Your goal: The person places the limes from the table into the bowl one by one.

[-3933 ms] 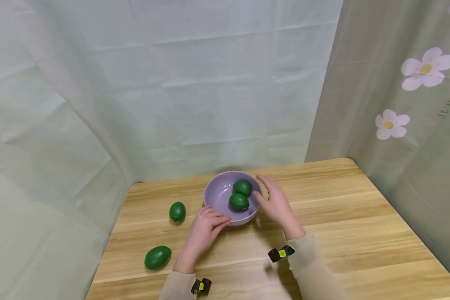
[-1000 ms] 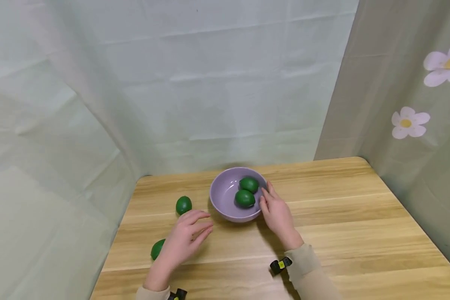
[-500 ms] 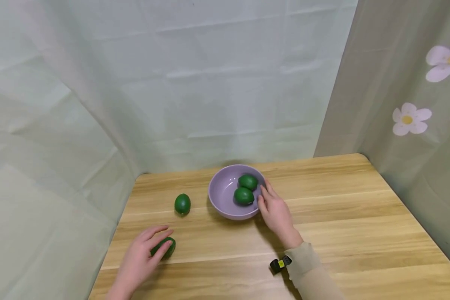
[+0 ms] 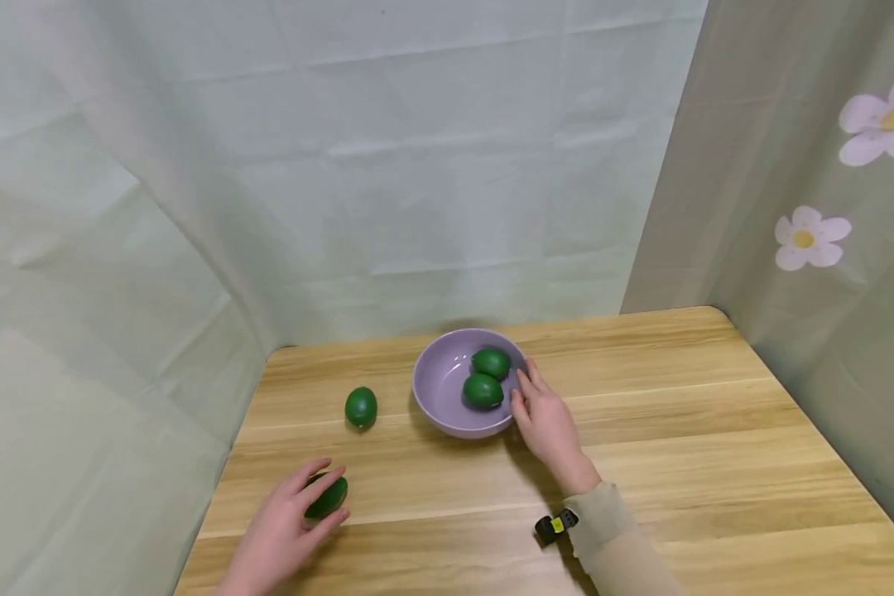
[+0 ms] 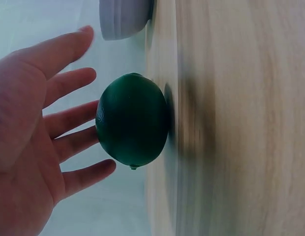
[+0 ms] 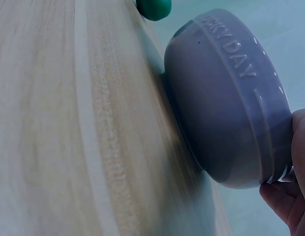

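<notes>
My left hand (image 4: 279, 526) is spread around a dark green lime (image 5: 133, 120) on the table's left side. In the left wrist view the thumb stands apart from the lime, with the fingers behind it, some seeming to touch it. A second lime (image 4: 361, 407) lies farther back, left of the purple bowl (image 4: 435, 397). Two more limes, a rear one (image 4: 491, 362) and a front one (image 4: 483, 391), rest against each other inside the bowl. At the bowl's right rim, my right hand (image 4: 550, 426) grips the edge; the right wrist view shows thumb and fingers at the rim (image 6: 285, 167).
The wooden table (image 4: 685, 463) ends at a pale curtain (image 4: 447, 207) behind and on the left. A flowered curtain (image 4: 812, 331) hangs on the right. Raised lettering marks the bowl's outer wall.
My left hand has left the bowl's front rim and moved left and nearer to the front lime, its thumb now lifted clear. My right hand has come onto the bowl's right rim and stayed there.
</notes>
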A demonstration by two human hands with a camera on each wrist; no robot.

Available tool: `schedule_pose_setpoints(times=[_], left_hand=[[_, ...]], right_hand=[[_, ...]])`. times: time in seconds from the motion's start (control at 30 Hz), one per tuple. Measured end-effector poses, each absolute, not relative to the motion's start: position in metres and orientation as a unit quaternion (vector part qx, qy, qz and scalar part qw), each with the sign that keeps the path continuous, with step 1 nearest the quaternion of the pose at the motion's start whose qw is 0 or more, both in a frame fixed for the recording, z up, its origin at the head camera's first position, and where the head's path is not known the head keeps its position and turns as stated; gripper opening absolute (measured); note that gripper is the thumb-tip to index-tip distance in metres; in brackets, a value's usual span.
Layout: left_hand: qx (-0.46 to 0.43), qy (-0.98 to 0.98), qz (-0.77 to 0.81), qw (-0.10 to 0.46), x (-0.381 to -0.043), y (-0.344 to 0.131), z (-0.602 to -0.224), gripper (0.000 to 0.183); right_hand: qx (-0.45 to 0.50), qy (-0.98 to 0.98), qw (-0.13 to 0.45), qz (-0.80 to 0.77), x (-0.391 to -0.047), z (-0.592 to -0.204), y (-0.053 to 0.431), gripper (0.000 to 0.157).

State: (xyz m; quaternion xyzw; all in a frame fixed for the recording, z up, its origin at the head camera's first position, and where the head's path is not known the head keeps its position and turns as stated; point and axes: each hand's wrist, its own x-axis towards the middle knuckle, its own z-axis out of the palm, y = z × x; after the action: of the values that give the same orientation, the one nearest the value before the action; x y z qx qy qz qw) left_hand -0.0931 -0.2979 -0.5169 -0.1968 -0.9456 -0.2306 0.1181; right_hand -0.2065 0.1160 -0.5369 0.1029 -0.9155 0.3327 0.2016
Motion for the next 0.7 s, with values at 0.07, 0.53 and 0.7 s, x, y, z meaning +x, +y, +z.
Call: schedule_pose_setpoints(times=[0.07, 0.53, 0.7], left_hand=[[-0.192, -0.948, -0.227, 0.110, -0.0936, -0.2987, -0.5179, 0.054], [-0.155, -0.964, -0.206, 0.068, -0.0969, -0.3054, -0.5218, 0.068], [-0.138, -0.969, -0.199, 0.049, -0.0985, -0.3050, -0.5221, 0.068]], right_hand=[[0.102, -0.915, 0.203, 0.335, -0.2065, -0.5372, 0.1164, 0.046], [0.103, -0.912, 0.198, 0.343, -0.2060, -0.5366, 0.1148, 0.047], [0.106, -0.910, 0.204, 0.346, -0.2051, -0.5365, 0.1144, 0.047]])
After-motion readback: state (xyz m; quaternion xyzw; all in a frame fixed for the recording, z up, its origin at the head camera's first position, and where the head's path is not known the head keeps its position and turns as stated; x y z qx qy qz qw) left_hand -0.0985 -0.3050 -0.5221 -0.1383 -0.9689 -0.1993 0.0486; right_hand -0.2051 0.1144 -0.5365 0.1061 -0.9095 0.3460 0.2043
